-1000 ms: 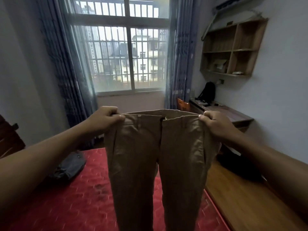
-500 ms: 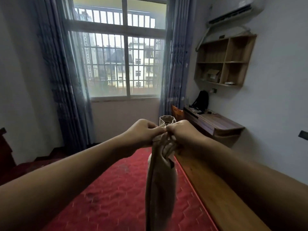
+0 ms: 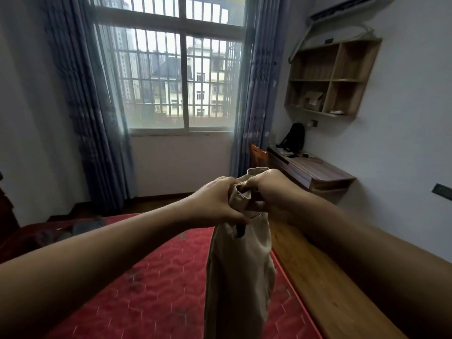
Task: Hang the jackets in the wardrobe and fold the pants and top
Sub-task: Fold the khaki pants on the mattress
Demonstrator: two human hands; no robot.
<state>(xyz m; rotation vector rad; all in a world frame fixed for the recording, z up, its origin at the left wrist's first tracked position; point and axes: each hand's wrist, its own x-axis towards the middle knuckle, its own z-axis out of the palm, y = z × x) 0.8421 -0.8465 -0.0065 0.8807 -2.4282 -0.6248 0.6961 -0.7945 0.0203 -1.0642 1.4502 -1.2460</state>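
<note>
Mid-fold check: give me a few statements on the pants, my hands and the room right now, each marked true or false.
1. The left hand and the right hand both grip the pants at the waistband. True.
2. The pants lie flat on the red mattress. False: they hang down from the hands, above it.
3. A black backpack stands on the desk. True.
4. The curtains are drawn shut over the window. False: they are pulled to the sides and the barred window is uncovered.
5. The hands are held wide apart. False: they are close together, with the waistband bunched between them.
</note>
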